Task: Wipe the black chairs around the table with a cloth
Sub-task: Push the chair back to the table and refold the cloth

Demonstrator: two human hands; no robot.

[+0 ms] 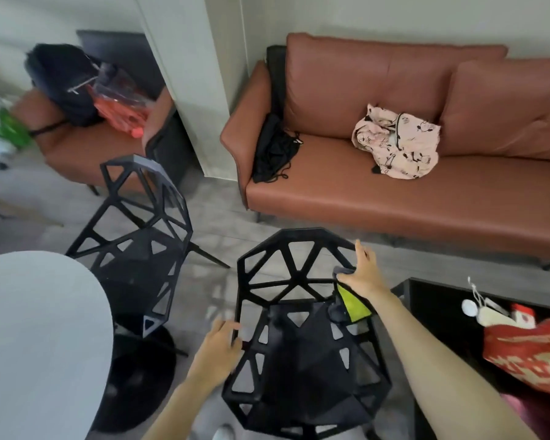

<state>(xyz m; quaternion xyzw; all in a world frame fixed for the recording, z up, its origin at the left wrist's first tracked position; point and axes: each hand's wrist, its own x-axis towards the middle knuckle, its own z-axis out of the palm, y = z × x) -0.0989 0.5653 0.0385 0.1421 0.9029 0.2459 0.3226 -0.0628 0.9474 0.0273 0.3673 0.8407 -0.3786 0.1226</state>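
Two black chairs stand by the round table [38, 328]. On the left, the far chair [140, 236] sits just beside the table edge, and no hand touches it. I think it waits for its turn. Next comes the left hand [219, 347], its fingers curled on the left rim of the near chair [302, 328] to keep it steady. Then the right hand [362, 274] presses a cloth [351, 304] against the top right of the chair's back. The cloth looks grey with a yellow-green part. So the wiping of this chair's back is the step now. The next move is likely to rub the cloth along the other bars and the seat. The picture is blurry, so I cannot tell which bars are clean. The chair legs are hidden.
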